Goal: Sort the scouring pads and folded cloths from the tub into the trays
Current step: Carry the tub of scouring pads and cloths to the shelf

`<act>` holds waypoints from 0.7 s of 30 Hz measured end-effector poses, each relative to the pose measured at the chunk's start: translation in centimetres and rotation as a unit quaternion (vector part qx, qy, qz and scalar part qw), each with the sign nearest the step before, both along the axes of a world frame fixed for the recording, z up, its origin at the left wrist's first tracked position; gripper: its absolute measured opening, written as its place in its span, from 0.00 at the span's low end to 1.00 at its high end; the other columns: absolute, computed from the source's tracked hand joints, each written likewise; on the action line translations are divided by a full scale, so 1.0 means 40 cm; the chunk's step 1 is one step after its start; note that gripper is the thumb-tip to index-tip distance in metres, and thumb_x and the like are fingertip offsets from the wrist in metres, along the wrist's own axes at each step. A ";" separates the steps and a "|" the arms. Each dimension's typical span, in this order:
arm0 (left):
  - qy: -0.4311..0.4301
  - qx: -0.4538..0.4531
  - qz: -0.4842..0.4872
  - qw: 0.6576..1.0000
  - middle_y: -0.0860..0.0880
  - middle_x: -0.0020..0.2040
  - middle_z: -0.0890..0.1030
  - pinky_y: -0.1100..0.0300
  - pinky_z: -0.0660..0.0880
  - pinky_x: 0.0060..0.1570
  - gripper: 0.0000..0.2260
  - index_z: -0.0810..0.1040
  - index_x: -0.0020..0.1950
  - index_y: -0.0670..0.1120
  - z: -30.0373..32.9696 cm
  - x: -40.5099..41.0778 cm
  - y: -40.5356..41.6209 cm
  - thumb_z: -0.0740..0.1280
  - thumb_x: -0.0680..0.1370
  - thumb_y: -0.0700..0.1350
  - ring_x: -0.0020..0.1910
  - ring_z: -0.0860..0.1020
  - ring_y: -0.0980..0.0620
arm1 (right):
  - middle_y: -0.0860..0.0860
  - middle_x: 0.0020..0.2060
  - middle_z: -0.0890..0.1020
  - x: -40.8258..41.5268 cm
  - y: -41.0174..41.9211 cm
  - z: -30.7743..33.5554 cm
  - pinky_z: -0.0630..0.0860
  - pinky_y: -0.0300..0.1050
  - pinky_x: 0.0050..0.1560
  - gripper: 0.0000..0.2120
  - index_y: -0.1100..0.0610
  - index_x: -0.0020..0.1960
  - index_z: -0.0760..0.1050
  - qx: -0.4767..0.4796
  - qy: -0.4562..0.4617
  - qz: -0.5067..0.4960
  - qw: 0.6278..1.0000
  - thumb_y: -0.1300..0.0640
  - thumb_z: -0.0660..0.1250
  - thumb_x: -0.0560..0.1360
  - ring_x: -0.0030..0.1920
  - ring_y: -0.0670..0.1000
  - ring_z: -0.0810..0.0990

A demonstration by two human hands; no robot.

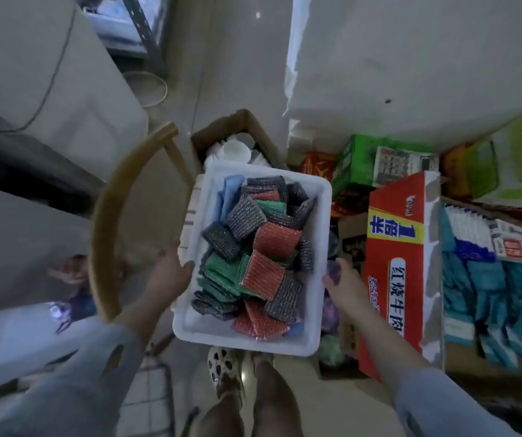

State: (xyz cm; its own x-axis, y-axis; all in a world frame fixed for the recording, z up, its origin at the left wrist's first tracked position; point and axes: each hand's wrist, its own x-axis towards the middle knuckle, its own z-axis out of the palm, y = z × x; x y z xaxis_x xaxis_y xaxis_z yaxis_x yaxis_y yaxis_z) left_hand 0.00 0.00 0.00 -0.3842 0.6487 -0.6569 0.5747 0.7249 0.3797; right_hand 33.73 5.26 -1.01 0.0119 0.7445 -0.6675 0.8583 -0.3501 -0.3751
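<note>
A white plastic tub [321,241] hangs in front of me above the floor, carried between both hands. It is piled with several scouring pads: grey [245,217], red [277,239] and green [225,272] ones. A folded blue cloth [229,192] lies at the tub's far left corner. My left hand [171,272] grips the left rim, fingers curled over its edge. My right hand [343,283] holds the right rim, its fingers hidden beneath the tub. No sorting trays are in view.
A wooden chair with a curved back [108,222] stands to the left. Ahead is an open cardboard box [237,127] with white cups. A red carton [395,266], green boxes [357,159] and blue packets [486,279] crowd the right. My feet are below the tub.
</note>
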 end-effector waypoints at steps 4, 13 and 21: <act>-0.051 0.005 0.071 0.996 0.37 0.73 0.67 0.53 0.69 0.58 0.25 0.59 0.77 0.41 -0.109 -0.020 0.061 0.61 0.82 0.44 0.67 0.70 0.38 | 0.55 0.71 0.69 0.000 0.053 -0.096 0.72 0.49 0.58 0.27 0.55 0.77 0.56 -0.066 0.049 -0.058 0.995 0.55 0.61 0.81 0.65 0.58 0.73; -0.161 0.062 0.186 0.967 0.42 0.60 0.77 0.49 0.74 0.55 0.21 0.65 0.75 0.51 -0.089 -0.025 0.045 0.62 0.82 0.42 0.49 0.76 0.45 | 0.50 0.67 0.72 0.004 0.064 -0.084 0.74 0.47 0.50 0.27 0.50 0.76 0.59 -0.067 0.136 -0.129 0.980 0.63 0.60 0.80 0.59 0.53 0.76; -0.220 0.164 0.242 0.931 0.48 0.60 0.77 0.61 0.70 0.55 0.23 0.66 0.74 0.51 0.176 0.019 -0.090 0.64 0.80 0.39 0.51 0.75 0.54 | 0.49 0.73 0.68 0.041 -0.066 0.126 0.70 0.62 0.67 0.27 0.45 0.76 0.60 0.015 0.155 -0.153 0.976 0.46 0.62 0.78 0.71 0.54 0.69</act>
